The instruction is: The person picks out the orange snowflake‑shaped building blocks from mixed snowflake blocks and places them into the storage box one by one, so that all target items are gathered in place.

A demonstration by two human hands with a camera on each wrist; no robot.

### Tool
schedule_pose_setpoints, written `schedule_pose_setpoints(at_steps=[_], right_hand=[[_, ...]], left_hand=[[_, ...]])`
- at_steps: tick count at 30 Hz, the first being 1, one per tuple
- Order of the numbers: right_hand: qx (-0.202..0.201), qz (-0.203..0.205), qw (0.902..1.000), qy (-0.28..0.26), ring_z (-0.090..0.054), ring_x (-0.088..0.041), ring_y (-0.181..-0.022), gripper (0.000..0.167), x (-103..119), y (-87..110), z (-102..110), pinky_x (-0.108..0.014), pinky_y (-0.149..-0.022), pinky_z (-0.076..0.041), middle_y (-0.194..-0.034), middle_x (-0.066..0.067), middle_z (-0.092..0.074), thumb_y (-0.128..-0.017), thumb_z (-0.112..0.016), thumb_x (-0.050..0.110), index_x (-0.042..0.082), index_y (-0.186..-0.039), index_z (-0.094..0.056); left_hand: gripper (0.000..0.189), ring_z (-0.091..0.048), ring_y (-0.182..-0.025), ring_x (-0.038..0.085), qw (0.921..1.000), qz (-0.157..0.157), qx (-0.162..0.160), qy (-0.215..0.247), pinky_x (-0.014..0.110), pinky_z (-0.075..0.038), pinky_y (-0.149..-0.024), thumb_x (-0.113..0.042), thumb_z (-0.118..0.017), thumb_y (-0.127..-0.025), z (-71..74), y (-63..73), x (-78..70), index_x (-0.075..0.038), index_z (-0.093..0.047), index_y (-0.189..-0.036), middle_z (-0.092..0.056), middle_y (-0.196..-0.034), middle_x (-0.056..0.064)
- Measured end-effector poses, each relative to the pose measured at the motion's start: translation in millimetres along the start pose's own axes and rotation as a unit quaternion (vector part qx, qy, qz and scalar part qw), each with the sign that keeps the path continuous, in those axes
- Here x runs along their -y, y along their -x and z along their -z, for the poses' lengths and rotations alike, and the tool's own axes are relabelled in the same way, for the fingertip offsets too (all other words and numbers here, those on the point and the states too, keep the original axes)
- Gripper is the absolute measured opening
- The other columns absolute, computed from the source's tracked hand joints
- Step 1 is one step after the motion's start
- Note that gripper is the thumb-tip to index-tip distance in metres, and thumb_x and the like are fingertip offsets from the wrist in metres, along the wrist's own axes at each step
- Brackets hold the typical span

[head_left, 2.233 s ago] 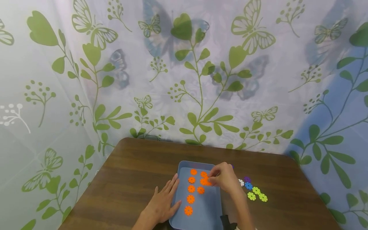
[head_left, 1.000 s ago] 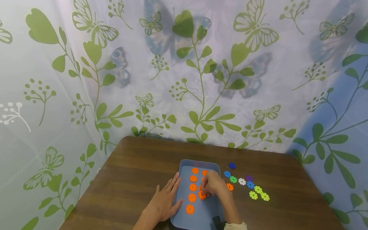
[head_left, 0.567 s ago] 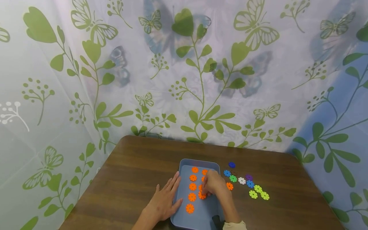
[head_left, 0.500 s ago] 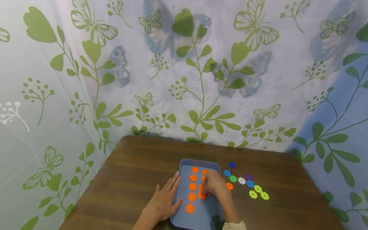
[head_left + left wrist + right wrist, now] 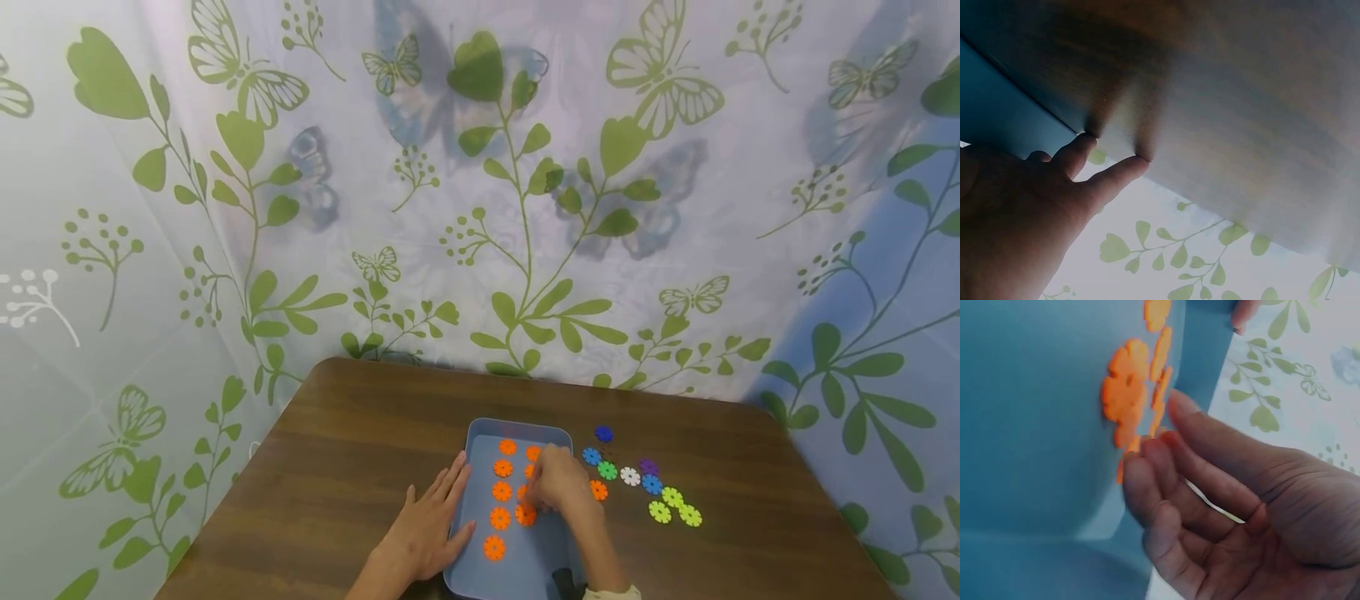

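Note:
In the head view, my left hand (image 5: 429,525) lies with spread fingers along the left rim of a grey-blue tray (image 5: 555,542). The left wrist view shows that hand (image 5: 1035,194) against the tray's side. My right hand (image 5: 558,479) is over the tray with loosely curled fingers, right by an orange notched disc (image 5: 526,515). Seen from the right wrist, the same hand (image 5: 1204,487) shows no disc between thumb and fingers, and a disc (image 5: 1125,381) lies just beyond the fingertips. Five orange discs line the tray's left; a shorter row beside them is partly covered by my right hand.
Right of the tray on the brown table (image 5: 360,433) lie loose notched discs: an orange one (image 5: 598,490), a green one (image 5: 607,471), a white one (image 5: 630,476), and several blue, purple and yellow-green ones. A patterned curtain (image 5: 480,208) hangs behind the table.
My right hand has come down the right-hand row, and an orange disc now lies at that row's near end. In the last half second it has barely moved. The left hand stays put.

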State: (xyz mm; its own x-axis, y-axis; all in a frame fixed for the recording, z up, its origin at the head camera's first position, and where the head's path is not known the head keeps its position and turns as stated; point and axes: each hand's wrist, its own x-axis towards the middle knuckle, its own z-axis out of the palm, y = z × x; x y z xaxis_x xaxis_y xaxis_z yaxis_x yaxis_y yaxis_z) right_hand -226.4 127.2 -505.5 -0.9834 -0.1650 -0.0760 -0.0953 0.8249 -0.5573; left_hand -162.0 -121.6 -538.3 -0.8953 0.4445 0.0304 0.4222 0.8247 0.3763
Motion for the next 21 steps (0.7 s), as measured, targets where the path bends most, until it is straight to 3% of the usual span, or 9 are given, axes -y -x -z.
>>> schedule_pose_setpoints(at_steps=[5,11,16,21], right_hand=[[-0.046,0.014,0.9988,-0.008,-0.06,-0.016,-0.058,0.023,6,6.5,11,-0.034,-0.052,-0.052,-0.068,0.0,-0.067,-0.079,-0.094,0.006,0.01,-0.066,-0.076],[-0.072,0.05,0.9955,-0.036,-0.058,-0.013,-0.057,0.024,16,17.5,26,-0.031,-0.053,-0.05,-0.066,0.001,-0.068,-0.087,-0.088,0.002,0.007,-0.067,-0.075],[-0.091,0.07,0.9919,-0.053,-0.06,-0.011,-0.058,0.018,27,26.4,40,-0.03,-0.055,-0.052,-0.067,0.001,-0.07,-0.089,-0.087,0.003,0.007,-0.074,-0.078],[-0.147,0.086,0.984,-0.053,-0.06,-0.009,-0.062,0.017,37,35.9,55,-0.031,-0.059,-0.054,-0.07,0.005,-0.071,-0.088,-0.088,0.005,0.011,-0.076,-0.078]], left_hand=[[0.079,-0.041,-0.156,0.041,0.9999,-0.009,-0.007,0.001,0.083,-0.036,-0.107,-0.046,-0.057,-0.109,-1.8,1.5,1.4,-0.007,-0.027,-0.171,-0.018,-0.181,0.01],[0.077,-0.043,-0.153,0.044,0.9991,-0.027,-0.032,-0.007,0.085,-0.039,-0.103,-0.047,-0.055,-0.111,-8.1,1.5,6.4,-0.006,-0.027,-0.17,-0.019,-0.181,0.01],[0.077,-0.042,-0.154,0.043,0.9995,-0.021,-0.022,0.006,0.085,-0.037,-0.105,-0.045,-0.057,-0.11,-5.0,1.5,3.9,-0.005,-0.028,-0.17,-0.019,-0.18,0.011],[0.078,-0.043,-0.154,0.043,0.9995,-0.022,-0.024,0.002,0.085,-0.038,-0.104,-0.045,-0.058,-0.109,-6.8,0.9,4.5,-0.005,-0.028,-0.17,-0.02,-0.18,0.012]])
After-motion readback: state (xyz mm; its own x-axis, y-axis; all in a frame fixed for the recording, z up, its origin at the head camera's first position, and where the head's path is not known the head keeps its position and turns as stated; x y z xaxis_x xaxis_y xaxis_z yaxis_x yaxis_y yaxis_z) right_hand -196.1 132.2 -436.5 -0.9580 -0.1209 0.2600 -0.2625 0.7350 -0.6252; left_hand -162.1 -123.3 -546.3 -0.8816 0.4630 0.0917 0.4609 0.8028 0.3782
